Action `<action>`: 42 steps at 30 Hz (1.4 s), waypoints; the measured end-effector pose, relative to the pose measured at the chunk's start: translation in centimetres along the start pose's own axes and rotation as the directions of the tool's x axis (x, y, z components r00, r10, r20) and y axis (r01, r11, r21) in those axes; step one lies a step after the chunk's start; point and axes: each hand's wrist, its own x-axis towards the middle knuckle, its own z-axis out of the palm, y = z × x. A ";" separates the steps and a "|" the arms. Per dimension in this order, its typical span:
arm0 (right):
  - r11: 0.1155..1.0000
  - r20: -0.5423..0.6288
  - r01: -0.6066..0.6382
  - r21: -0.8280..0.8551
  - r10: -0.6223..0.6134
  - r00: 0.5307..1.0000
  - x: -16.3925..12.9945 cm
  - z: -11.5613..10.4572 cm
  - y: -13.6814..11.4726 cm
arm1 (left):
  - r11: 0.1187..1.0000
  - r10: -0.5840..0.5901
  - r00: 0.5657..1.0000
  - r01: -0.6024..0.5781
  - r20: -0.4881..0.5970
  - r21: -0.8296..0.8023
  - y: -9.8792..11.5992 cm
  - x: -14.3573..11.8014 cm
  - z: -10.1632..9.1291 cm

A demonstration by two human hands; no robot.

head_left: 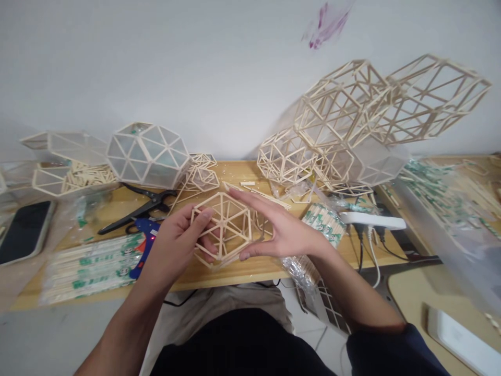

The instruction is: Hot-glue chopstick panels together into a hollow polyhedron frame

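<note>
1. A small stick frame (225, 230), a faceted lattice of thin pale sticks, is held up just above the near edge of the wooden table (250, 266), close to the person's body.
2. The frame is gripped at its left side by the left hand (178, 243): the thumb is laid across the front sticks and the fingers are curled in behind.
3. The right hand (279, 230) is spread flat against the frame's right side, fingers straight and thumb underneath, so the frame is cradled rather than clenched; how firmly it is pressed cannot be told.
4. Just left of the frame, behind the left hand, a blue glue gun (143, 237) is seen lying on the table.
5. Black scissors (139, 209) are laid beyond the glue gun, up and left of the frame.
6. Packs of sticks (90, 266) are spread well to the frame's left, and a phone (23, 230) lies farther left again.
7. Right of the frame, a bundle of sticks (326, 224) and a white power strip (371, 220) are found.
8. Behind the frame, finished lattice shapes (352, 136) are stacked against the wall.
</note>
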 end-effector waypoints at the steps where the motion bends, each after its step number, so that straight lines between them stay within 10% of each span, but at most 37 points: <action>1: 1.000 0.006 0.004 0.001 -0.004 1.000 0.0 -0.1 0.0 | 1.000 -0.004 1.000 0.004 0.008 0.000 0.0 0.0 0.0; 42: 0.999 -0.090 -0.006 -0.046 0.002 0.996 -0.3 1.1 -0.1 | 0.999 -0.026 0.997 0.030 0.073 -0.045 -0.6 -0.2 0.2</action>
